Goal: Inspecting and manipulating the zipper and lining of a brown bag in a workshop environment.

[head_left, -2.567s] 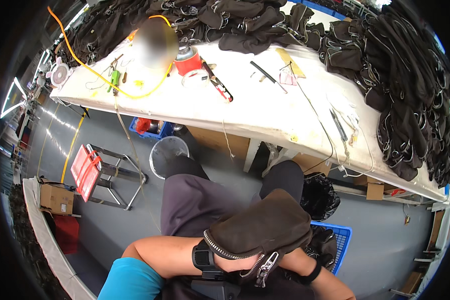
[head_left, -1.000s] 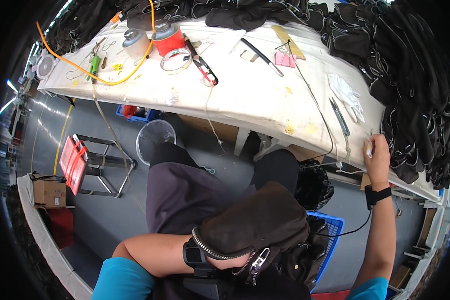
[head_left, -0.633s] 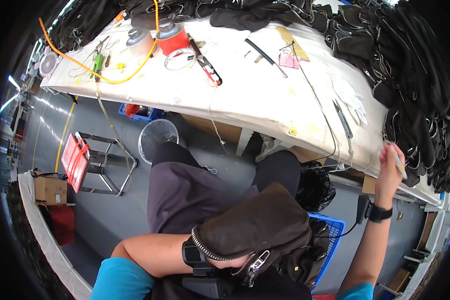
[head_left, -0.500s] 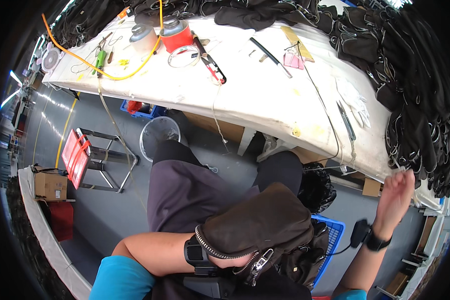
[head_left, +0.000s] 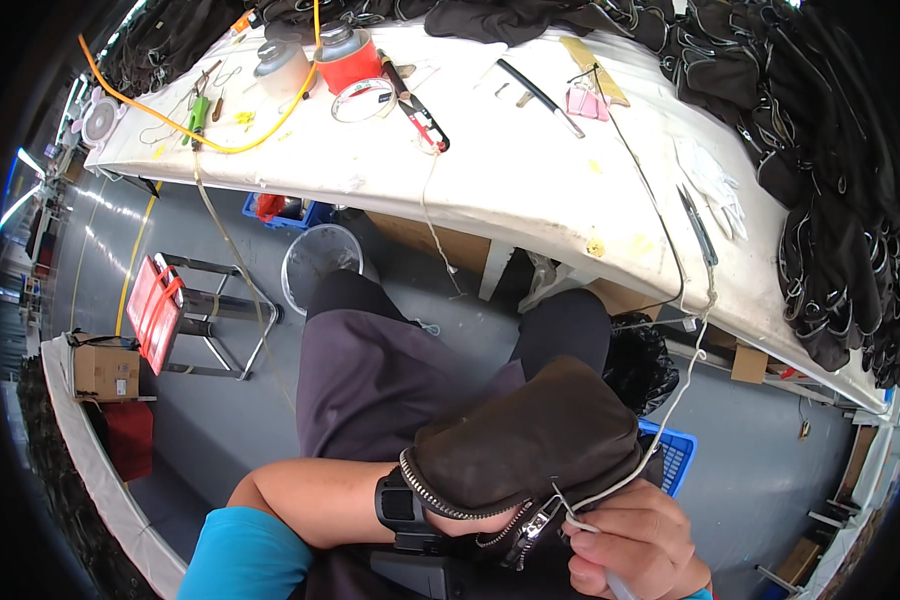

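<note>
Right hand (head_left: 635, 540) is down at about 5 o'clock in the view, fingers curled tight around a thin white cord (head_left: 670, 400) and what looks like a slim white tool poking out below the fist. The cord runs up toward 1 o'clock to the edge of the white bench (head_left: 530, 180). The hand sits right against the zipper edge of a dark brown leather bag (head_left: 525, 440) resting on the lap, near 6 o'clock. Left hand is tucked under the bag, so can't tell if it's gripping or flat; only the forearm with a black wrist strap (head_left: 395, 500) shows. On the bench: a red can (head_left: 347, 55) at 11 o'clock, pink clip (head_left: 582, 100) at 12, black scissors (head_left: 698, 225) at 2. Pile of dark bags (head_left: 840, 200) at 2 o'clock.
</note>
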Demonstrator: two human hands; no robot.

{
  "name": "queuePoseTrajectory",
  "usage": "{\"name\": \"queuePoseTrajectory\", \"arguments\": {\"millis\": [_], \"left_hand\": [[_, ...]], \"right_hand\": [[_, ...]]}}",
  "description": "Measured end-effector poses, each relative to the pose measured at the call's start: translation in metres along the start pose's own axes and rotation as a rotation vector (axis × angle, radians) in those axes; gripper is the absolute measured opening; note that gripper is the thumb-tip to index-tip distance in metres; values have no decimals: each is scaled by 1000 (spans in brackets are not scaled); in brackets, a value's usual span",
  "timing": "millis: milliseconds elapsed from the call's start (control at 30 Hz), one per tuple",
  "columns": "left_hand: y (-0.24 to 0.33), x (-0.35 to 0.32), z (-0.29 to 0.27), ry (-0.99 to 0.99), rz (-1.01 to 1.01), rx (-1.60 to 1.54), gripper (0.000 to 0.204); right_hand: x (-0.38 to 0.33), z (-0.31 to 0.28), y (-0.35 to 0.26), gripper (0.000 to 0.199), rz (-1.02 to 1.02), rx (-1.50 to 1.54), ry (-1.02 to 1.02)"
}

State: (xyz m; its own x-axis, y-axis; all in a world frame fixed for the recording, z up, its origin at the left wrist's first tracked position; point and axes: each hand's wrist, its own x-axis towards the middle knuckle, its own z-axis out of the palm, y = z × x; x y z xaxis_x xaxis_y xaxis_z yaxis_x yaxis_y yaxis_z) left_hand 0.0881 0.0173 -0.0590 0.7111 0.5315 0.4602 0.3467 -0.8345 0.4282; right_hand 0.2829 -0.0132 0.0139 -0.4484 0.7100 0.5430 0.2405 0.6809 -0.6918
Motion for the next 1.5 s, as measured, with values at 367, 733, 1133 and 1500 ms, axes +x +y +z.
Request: {"name": "queuePoseTrajectory", "arguments": {"millis": [367, 733, 1133, 1500], "left_hand": [[1, 5, -9, 153, -184, -587, 45], [3, 14, 0, 328, -200, -532, 33], [-14, 30, -19, 136, -180, -560, 27], [-15, 47, -24, -48, -141, -591, 23]], "right_hand": [[-4, 3, 2, 16, 29, -19, 0], [-15, -1, 18, 13, 49, -14, -88], [-13, 5, 22, 20, 124, 304, 140], [19, 6, -10, 26, 140, -294, 95]]}}
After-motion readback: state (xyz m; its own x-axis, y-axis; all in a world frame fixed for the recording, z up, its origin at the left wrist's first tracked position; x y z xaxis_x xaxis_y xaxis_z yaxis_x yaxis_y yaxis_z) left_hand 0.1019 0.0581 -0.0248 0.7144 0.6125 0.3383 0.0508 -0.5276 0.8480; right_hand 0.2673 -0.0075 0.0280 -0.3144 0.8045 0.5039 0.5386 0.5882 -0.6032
